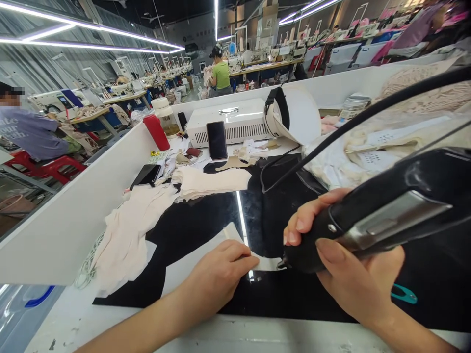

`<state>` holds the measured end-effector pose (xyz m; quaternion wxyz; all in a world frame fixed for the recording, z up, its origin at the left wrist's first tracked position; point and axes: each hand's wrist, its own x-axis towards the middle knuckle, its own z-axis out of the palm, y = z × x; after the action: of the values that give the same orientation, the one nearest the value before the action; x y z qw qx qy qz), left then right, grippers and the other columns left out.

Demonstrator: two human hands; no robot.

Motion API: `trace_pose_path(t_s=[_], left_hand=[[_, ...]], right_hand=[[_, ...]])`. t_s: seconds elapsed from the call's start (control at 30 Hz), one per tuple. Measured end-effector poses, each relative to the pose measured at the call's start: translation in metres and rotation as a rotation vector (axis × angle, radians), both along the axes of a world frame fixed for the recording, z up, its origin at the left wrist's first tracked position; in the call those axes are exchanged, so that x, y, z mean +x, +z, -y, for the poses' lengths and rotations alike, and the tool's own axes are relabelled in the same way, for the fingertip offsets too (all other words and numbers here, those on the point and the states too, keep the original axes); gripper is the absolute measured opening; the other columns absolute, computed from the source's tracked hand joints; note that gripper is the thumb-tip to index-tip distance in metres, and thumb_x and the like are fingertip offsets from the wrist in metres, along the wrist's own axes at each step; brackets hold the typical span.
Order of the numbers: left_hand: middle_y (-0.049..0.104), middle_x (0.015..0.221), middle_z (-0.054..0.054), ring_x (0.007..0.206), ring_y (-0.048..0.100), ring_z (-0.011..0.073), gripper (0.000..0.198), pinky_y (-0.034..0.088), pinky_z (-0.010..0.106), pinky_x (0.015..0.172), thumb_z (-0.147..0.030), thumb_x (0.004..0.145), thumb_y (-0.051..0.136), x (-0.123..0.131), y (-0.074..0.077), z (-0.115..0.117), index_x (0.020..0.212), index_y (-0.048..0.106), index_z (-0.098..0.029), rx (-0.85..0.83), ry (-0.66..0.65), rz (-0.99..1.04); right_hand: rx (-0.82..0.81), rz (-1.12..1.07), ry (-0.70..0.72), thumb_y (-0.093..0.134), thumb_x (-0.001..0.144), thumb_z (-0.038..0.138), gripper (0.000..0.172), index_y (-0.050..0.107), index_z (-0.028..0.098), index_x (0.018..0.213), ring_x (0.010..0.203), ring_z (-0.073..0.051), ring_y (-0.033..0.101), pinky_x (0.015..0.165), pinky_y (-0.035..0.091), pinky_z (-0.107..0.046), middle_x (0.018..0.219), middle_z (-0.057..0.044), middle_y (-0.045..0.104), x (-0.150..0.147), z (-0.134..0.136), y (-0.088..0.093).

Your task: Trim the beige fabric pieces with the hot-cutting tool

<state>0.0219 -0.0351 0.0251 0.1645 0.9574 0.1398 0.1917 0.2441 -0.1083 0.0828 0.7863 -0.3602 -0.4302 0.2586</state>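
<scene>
My right hand [346, 264] is closed around a black hand-held power tool [390, 211] with a metal plate on its side; its nose touches the edge of a white fabric piece [191, 262] lying on the black glossy work surface [206, 220]. My left hand [221, 269] lies on that white piece with fingers together, pressing it flat just left of the tool's tip. A black cable [368, 115] runs from the tool up to the right.
A pile of cream fabric pieces [128, 235] lies left, more [213, 181] behind. A white box machine [235, 122], phone [217, 139], red bottle [156, 131], white walls [73, 215] and cream cloth heaps [386, 142] ring the bench. Teal scissors handle [404, 294] sits right. Other workers sit at far tables.
</scene>
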Motion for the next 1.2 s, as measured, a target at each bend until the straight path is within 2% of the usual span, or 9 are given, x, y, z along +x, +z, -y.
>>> trace_pose_path(t_s=[0.17, 0.47, 0.67, 0.8, 1.03, 1.2], left_hand=[[0.079, 0.122, 0.009, 0.112, 0.077, 0.0223, 0.040, 0.070, 0.033, 0.103, 0.004, 0.111, 0.051, -0.002, -0.004, 0.000, 0.135, 0.074, -0.018, 0.012, -0.014, 0.024], [0.078, 0.122, 0.009, 0.115, 0.075, 0.0221, 0.048, 0.068, 0.033, 0.104, 0.009, 0.105, 0.049, -0.001, -0.008, 0.002, 0.139, 0.071, -0.018, 0.012, -0.026, 0.019], [0.074, 0.117, 0.008, 0.107, 0.072, 0.0213, 0.043, 0.067, 0.030, 0.098, 0.007, 0.108, 0.046, 0.000, -0.004, 0.005, 0.131, 0.072, -0.019, 0.063, 0.024, 0.002], [0.072, 0.121, 0.010, 0.106, 0.070, 0.0218, 0.040, 0.067, 0.031, 0.096, 0.003, 0.112, 0.046, 0.000, -0.004, 0.007, 0.130, 0.074, -0.020, 0.104, 0.056, 0.008], [0.071, 0.128, 0.012, 0.111, 0.070, 0.0236, 0.039, 0.067, 0.033, 0.102, 0.003, 0.110, 0.052, 0.000, -0.008, 0.009, 0.129, 0.077, -0.020, 0.089, 0.081, 0.025], [0.069, 0.134, 0.012, 0.117, 0.069, 0.0249, 0.042, 0.067, 0.037, 0.109, 0.005, 0.106, 0.055, -0.001, -0.008, 0.010, 0.128, 0.078, -0.023, 0.061, 0.109, 0.039]], right_hand=[[-0.001, -0.045, 0.003, 0.105, 0.090, 0.049, 0.044, 0.076, 0.032, 0.118, 0.061, -0.018, 0.069, 0.057, 0.065, -0.035, 0.082, 0.003, 0.075, -0.006, -0.009, 0.001], [0.004, -0.048, 0.059, 0.104, 0.090, 0.051, 0.046, 0.074, 0.033, 0.120, 0.064, -0.018, 0.071, 0.060, 0.064, -0.034, 0.085, 0.005, 0.075, -0.011, -0.023, -0.006], [-0.021, -0.026, 0.034, 0.099, 0.095, 0.044, 0.038, 0.074, 0.032, 0.120, 0.063, -0.018, 0.071, 0.062, 0.064, -0.036, 0.083, 0.005, 0.074, -0.012, -0.025, -0.006], [0.000, -0.032, 0.012, 0.102, 0.091, 0.048, 0.042, 0.073, 0.031, 0.116, 0.060, -0.019, 0.070, 0.058, 0.063, -0.037, 0.080, 0.004, 0.074, -0.015, -0.029, -0.003], [-0.029, -0.013, 0.025, 0.100, 0.094, 0.045, 0.040, 0.072, 0.032, 0.119, 0.061, -0.019, 0.072, 0.059, 0.065, -0.036, 0.084, 0.004, 0.075, -0.017, -0.033, -0.006], [0.024, -0.062, 0.031, 0.106, 0.086, 0.047, 0.043, 0.075, 0.030, 0.112, 0.058, -0.018, 0.071, 0.057, 0.063, -0.033, 0.078, 0.006, 0.074, -0.018, -0.039, -0.001]])
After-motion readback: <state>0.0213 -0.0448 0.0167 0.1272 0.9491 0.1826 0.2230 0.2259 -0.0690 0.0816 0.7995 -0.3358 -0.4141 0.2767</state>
